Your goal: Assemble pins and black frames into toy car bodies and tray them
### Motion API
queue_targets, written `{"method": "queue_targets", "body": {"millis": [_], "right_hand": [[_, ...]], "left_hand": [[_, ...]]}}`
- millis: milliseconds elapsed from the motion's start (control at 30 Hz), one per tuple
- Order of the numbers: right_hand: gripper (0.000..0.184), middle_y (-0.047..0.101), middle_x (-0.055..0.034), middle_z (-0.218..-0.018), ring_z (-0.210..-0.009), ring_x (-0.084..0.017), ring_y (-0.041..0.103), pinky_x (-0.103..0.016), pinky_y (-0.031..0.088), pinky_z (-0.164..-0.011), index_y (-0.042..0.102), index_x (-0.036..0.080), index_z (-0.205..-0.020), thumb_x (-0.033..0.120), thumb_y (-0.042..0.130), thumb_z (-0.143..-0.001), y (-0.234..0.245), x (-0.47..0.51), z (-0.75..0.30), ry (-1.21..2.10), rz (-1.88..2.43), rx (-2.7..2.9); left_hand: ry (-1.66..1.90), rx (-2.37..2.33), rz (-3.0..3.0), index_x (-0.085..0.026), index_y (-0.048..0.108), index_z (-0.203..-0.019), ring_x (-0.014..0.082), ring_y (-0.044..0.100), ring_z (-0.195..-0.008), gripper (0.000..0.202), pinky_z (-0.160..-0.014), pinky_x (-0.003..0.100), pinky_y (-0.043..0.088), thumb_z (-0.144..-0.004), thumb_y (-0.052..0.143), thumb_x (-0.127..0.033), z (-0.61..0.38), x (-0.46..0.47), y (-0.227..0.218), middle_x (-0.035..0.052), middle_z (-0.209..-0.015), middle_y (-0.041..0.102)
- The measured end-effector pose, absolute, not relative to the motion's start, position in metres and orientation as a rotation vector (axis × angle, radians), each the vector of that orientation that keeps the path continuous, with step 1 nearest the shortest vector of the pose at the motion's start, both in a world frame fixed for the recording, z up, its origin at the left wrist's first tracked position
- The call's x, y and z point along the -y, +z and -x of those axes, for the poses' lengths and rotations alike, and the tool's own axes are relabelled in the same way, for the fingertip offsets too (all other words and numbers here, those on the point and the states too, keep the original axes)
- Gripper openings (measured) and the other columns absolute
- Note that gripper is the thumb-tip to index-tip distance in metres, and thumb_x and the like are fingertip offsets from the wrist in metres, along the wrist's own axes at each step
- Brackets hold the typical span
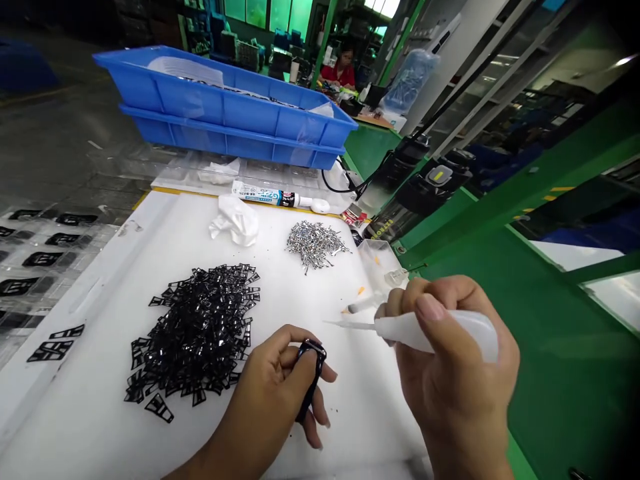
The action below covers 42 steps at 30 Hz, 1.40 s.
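While one hand (455,383) holds one bottle (407,331), another (270,390) pinches one piece (311,392).

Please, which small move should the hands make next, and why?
Probably the right hand should bring the white bottle closer to the black part in the left hand: the thin nozzle ends near that part's upper end, yet a visible gap separates them.
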State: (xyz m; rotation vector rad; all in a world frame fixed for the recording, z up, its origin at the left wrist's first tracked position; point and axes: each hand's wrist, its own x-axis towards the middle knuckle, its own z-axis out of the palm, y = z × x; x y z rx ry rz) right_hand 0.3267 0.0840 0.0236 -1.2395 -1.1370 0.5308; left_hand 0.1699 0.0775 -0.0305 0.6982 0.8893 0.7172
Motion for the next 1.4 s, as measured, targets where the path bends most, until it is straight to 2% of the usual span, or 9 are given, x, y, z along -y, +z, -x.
{"method": "queue_targets", "body": {"millis": [100, 200, 267, 367, 433, 567, 800, 1100, 1400], "right_hand": [[0.043, 0.031, 0.0058, -0.059, -0.053, -0.009, 0.032, -0.025, 0.029, -0.048, 0.034, 0.020, -0.066, 0.027, 0.070, -0.088, 0.007, -0.081, -0.326, 0.658, 1.120, 1.051], [0.045, 0.030, 0.0053, -0.056, -0.051, -0.008, 0.035, -0.024, 0.027, -0.046, 0.035, 0.018, -0.060, 0.020, 0.071, -0.087, -0.002, -0.075, -0.322, 0.565, 1.167, 1.085], [0.044, 0.036, 0.0042, -0.054, -0.048, -0.008, 0.039, -0.024, 0.026, -0.042, 0.039, 0.018, -0.058, 0.021, 0.073, -0.085, -0.001, -0.070, -0.319, 0.562, 1.212, 1.095], [0.044, 0.052, 0.0008, -0.055, -0.041, -0.008, 0.041, -0.024, 0.024, -0.036, 0.045, 0.017, -0.054, 0.029, 0.072, -0.086, 0.007, -0.067, -0.311, 0.551, 1.343, 1.049], [0.045, 0.059, -0.0008, -0.057, -0.038, -0.008, 0.043, -0.025, 0.026, -0.034, 0.048, 0.018, -0.053, 0.034, 0.072, -0.087, 0.012, -0.067, -0.306, 0.513, 1.424, 1.007], [0.040, 0.057, 0.0009, -0.053, -0.035, -0.008, 0.042, -0.025, 0.023, -0.033, 0.056, 0.019, -0.053, 0.036, 0.072, -0.085, 0.014, -0.068, -0.300, 0.458, 1.473, 1.023], [0.030, 0.047, 0.0042, -0.046, -0.034, -0.007, 0.039, -0.026, 0.021, -0.034, 0.062, 0.019, -0.059, 0.033, 0.074, -0.083, 0.010, -0.067, -0.303, 0.437, 1.485, 1.087], [0.035, 0.053, 0.0027, -0.052, -0.036, -0.008, 0.043, -0.027, 0.024, -0.033, 0.058, 0.019, -0.057, 0.032, 0.072, -0.085, 0.009, -0.069, -0.302, 0.419, 1.505, 1.152], [0.041, 0.043, 0.0031, -0.047, -0.036, -0.008, 0.036, -0.026, 0.023, -0.035, 0.051, 0.020, -0.054, 0.034, 0.068, -0.089, 0.006, -0.068, -0.306, 0.368, 1.530, 1.255]], "left_hand": [[0.726, -0.935, -0.726, -0.015, 0.060, -0.095, 0.0063, 0.048, -0.044, 0.022, -0.035, 0.018, 0.039, -0.091, 0.059, -0.037, -0.170, -0.078, -0.028, 0.0051, -0.081, 0.069], [0.727, -0.978, -0.719, -0.015, 0.061, -0.094, 0.0061, 0.047, -0.046, 0.021, -0.038, 0.019, 0.034, -0.091, 0.060, -0.035, -0.170, -0.078, -0.026, 0.0064, -0.085, 0.071], [0.728, -0.997, -0.700, -0.016, 0.061, -0.090, 0.0062, 0.045, -0.047, 0.020, -0.040, 0.019, 0.032, -0.091, 0.060, -0.035, -0.170, -0.078, -0.025, 0.0044, -0.079, 0.069], [0.724, -1.011, -0.698, -0.016, 0.062, -0.085, 0.0068, 0.040, -0.046, 0.024, -0.043, 0.020, 0.031, -0.093, 0.057, -0.038, -0.170, -0.078, -0.024, -0.0021, -0.057, 0.056], [0.721, -1.012, -0.696, -0.016, 0.062, -0.085, 0.0070, 0.038, -0.045, 0.026, -0.044, 0.021, 0.031, -0.094, 0.057, -0.039, -0.170, -0.078, -0.025, -0.0039, -0.052, 0.050], [0.743, -1.010, -0.665, -0.016, 0.063, -0.086, 0.0071, 0.038, -0.048, 0.024, -0.044, 0.021, 0.029, -0.093, 0.060, -0.040, -0.171, -0.077, -0.026, -0.0016, -0.060, 0.056], [0.728, -1.044, -0.710, -0.018, 0.063, -0.085, 0.0087, 0.039, -0.050, 0.021, -0.045, 0.020, 0.029, -0.093, 0.058, -0.036, -0.170, -0.076, -0.023, -0.0036, -0.055, 0.049], [0.710, -1.103, -0.787, -0.018, 0.063, -0.083, 0.0076, 0.041, -0.050, 0.024, -0.046, 0.019, 0.033, -0.095, 0.056, -0.038, -0.169, -0.075, -0.022, -0.0040, -0.056, 0.049], [0.719, -1.112, -0.797, -0.019, 0.064, -0.083, 0.0079, 0.043, -0.052, 0.024, -0.047, 0.019, 0.035, -0.095, 0.056, -0.039, -0.170, -0.075, -0.024, -0.0028, -0.060, 0.053]]}}
